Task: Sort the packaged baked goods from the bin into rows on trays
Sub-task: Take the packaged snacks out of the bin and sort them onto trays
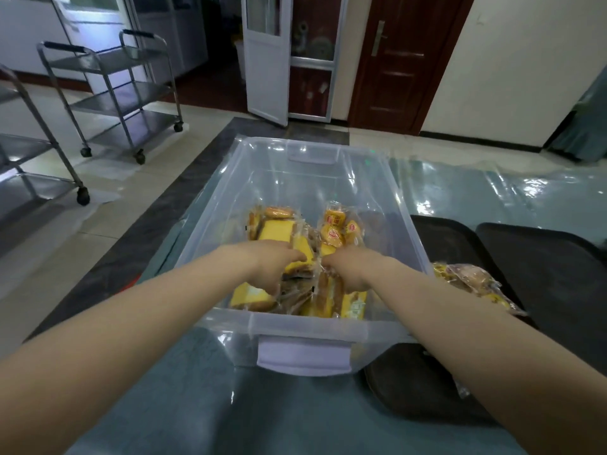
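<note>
A table (279, 418) with a teal cover under clear plastic film fills the lower part of the view, and on it stands a large clear bin (305, 326) with pale lilac handles, its near wall close to the person. To the right of the bin lie two dark trays side by side: the near tray (423, 389) partly tucked under the bin's right edge, and the far tray (551, 274) just beside it toward the table's right edge. Beyond the table, on the tiled floor to the left, stand two steel trolleys (115, 93), and a white door (264, 57) and a brown door (397, 60) sit in the back wall. Inside the bin, a heap of packaged baked goods (272, 233) covers the near half of the floor: flat yellow-and-clear packs and, further back, small round yellow packets (333, 229). A few more packs (473, 280) lie on the near tray just right of the bin, partly hidden by the right forearm. Both bare arms reach over the bin's near wall into the heap. The left hand (279, 267) has its fingers curled down around a yellow pack (303, 257) on top of the pile. The right hand (348, 269) is curled too, gripping crinkled clear wrapping just beside the left; which pack it holds cannot be told.
</note>
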`<state>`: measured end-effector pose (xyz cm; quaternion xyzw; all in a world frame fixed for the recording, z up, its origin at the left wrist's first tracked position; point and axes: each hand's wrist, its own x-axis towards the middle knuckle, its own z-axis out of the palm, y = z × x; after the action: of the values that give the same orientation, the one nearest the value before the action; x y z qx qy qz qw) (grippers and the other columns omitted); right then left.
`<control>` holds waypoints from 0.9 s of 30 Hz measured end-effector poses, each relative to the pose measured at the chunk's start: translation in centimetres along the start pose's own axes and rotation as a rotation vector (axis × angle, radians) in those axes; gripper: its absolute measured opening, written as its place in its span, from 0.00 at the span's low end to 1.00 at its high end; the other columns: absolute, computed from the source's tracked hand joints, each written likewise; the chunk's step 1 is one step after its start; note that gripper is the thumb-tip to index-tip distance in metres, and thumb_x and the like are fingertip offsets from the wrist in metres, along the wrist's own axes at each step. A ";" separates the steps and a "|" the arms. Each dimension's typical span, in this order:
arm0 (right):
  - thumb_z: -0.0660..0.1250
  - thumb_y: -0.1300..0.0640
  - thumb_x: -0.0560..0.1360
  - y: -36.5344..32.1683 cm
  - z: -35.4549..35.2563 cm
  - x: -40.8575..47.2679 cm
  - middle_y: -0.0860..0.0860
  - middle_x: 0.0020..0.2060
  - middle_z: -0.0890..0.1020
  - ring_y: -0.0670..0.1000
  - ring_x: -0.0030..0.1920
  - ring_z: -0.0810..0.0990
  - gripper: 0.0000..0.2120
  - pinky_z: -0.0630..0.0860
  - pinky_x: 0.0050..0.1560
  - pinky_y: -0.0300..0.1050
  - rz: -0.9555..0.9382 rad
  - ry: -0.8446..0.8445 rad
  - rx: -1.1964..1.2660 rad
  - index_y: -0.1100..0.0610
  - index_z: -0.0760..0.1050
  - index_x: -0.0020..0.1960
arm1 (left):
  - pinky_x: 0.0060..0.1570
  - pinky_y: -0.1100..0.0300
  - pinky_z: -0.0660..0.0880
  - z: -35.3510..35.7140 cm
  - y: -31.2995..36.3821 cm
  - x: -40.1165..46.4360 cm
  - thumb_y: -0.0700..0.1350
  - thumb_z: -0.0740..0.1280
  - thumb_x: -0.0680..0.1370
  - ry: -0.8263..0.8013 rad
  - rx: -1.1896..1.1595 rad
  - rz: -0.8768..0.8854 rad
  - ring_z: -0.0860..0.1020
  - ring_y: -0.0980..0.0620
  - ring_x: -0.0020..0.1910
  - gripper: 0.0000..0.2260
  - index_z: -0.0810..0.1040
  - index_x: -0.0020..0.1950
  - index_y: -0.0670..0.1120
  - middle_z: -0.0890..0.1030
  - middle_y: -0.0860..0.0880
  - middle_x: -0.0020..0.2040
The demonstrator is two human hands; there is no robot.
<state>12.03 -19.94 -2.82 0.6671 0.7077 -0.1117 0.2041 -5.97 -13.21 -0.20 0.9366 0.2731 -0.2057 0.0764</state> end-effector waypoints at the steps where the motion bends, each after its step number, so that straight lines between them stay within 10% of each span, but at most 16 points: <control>1: 0.69 0.64 0.72 0.1 0.0 0.0 0.55 0.61 0.77 0.58 0.58 0.76 0.29 0.76 0.54 0.50 0.005 -0.005 0.013 0.52 0.66 0.70 | 0.61 0.50 0.71 0.2 0.2 0.9 0.42 0.70 0.72 -0.057 0.076 0.004 0.67 0.45 0.67 0.36 0.57 0.76 0.52 0.64 0.48 0.73; 6: 0.68 0.65 0.72 0.5 0.2 0.0 0.55 0.62 0.76 0.58 0.59 0.76 0.29 0.74 0.48 0.47 0.031 0.006 0.100 0.51 0.66 0.70 | 0.61 0.48 0.72 1.5 -0.6 3.5 0.37 0.71 0.71 -0.300 0.381 -0.024 0.69 0.43 0.66 0.34 0.61 0.75 0.48 0.68 0.45 0.70; 11: 0.69 0.65 0.71 1.0 0.0 0.3 0.54 0.55 0.77 0.56 0.49 0.75 0.22 0.70 0.41 0.46 0.071 0.013 0.165 0.53 0.71 0.63 | 0.63 0.47 0.67 1.3 -2.0 4.3 0.48 0.73 0.71 -0.209 0.473 0.017 0.65 0.44 0.68 0.28 0.69 0.69 0.51 0.65 0.48 0.72; 17: 0.65 0.64 0.70 2.7 -1.2 -0.1 0.50 0.43 0.73 0.55 0.44 0.74 0.15 0.69 0.36 0.45 0.210 0.243 0.348 0.51 0.67 0.52 | 0.42 0.55 0.72 -0.4 -4.9 4.8 0.53 0.73 0.71 -0.031 0.130 -0.105 0.75 0.48 0.44 0.13 0.70 0.42 0.50 0.77 0.50 0.44; 27: 0.68 0.54 0.72 2.7 -2.4 0.2 0.46 0.36 0.66 0.51 0.39 0.69 0.14 0.61 0.29 0.43 0.402 0.706 0.452 0.52 0.61 0.48 | 0.44 0.53 0.75 -1.2 -6.1 5.0 0.59 0.62 0.77 0.360 -0.087 -0.355 0.77 0.45 0.46 0.17 0.75 0.57 0.47 0.79 0.47 0.48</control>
<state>14.37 -18.52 -0.47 0.8161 0.5483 0.0127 -0.1821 -5.02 -5.35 -1.48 0.8914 0.4511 -0.0340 0.0294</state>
